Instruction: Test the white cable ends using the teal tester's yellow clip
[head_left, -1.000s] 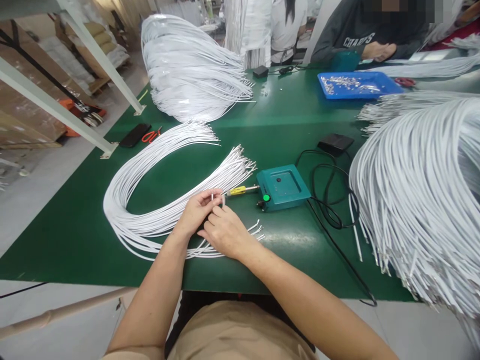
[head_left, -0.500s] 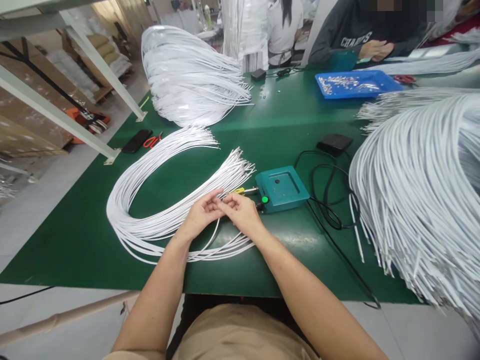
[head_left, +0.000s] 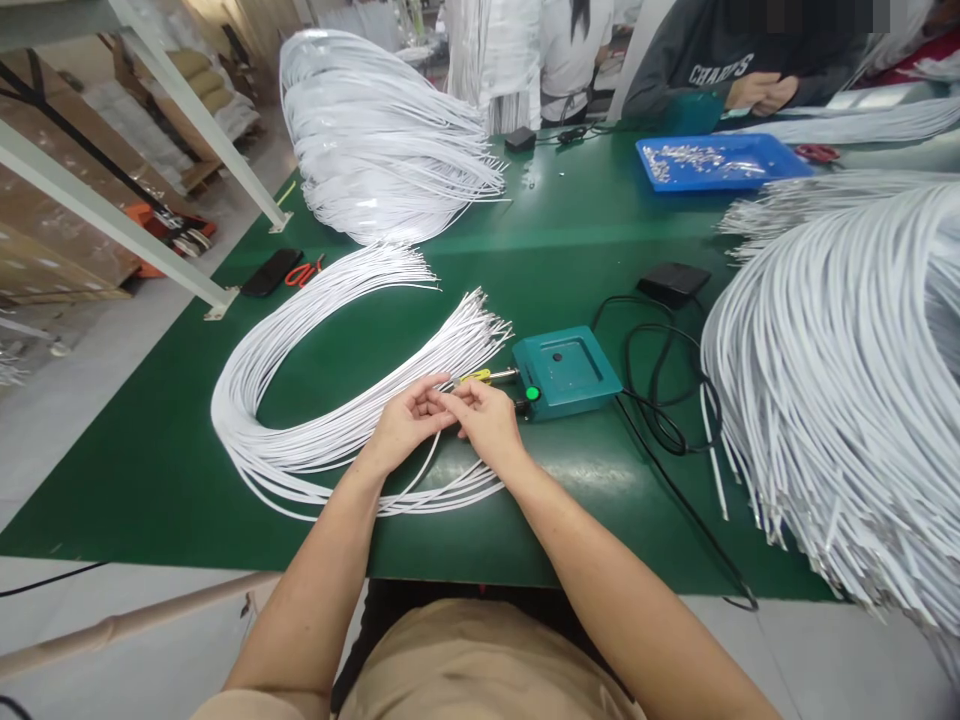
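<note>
My left hand [head_left: 405, 422] is closed on the end of a white cable [head_left: 430, 458], which hangs from the fingers toward the table. Touching it at the fingertips, my right hand [head_left: 484, 415] is pinched at the same spot; what it grips is too small to tell. Just beyond my right hand stands a teal device [head_left: 566, 372] with a green button and a yellow-handled tool [head_left: 475, 376] at its left side. A curved bundle of white cables [head_left: 247, 400] lies left of and behind my hands. Several loose cables [head_left: 442, 497] run beneath my wrists.
Large white cable coils lie at the back [head_left: 382, 130] and right [head_left: 810, 370]. Near the device are black cords [head_left: 652, 390] and a black box [head_left: 673, 284]. A blue tray [head_left: 720, 185] holds small parts; a person's hands [head_left: 763, 93] are behind it. Red scissors [head_left: 302, 273] lie left.
The view has shifted slightly. My hands stay together at the cable end, with the right fingers a little changed in pose.
</note>
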